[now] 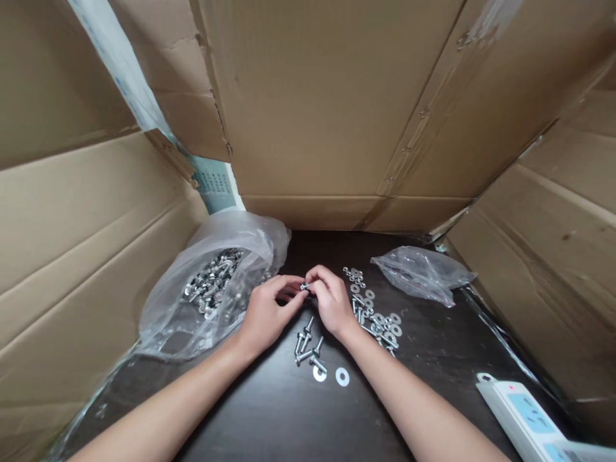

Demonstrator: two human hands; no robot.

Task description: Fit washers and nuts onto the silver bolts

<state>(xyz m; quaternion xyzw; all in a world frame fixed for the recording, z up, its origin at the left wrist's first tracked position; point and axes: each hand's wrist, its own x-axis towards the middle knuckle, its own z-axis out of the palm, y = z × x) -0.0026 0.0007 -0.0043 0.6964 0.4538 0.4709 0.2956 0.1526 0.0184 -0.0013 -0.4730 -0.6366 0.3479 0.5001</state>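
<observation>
Between the fingertips of my left hand (272,311) and my right hand (332,300) is a small metal bolt (304,287), apparently with a nut or washer on it. Both hands are closed in a pinch at it, above the dark table. Just below them lie several bolts with nuts (304,340) in a loose group. Two flat washers, one partly under a bolt (319,373) and one bare washer (342,376), rest nearer to me. To the right of my right hand is a scattered pile of bolts, nuts and washers (380,327).
A clear plastic bag (168,301) full of metal hardware lies open at the left. Another clear bag (426,273) sits at the back right. A white power strip (524,410) is at the front right. Cardboard walls (327,96) enclose the dark table (269,410).
</observation>
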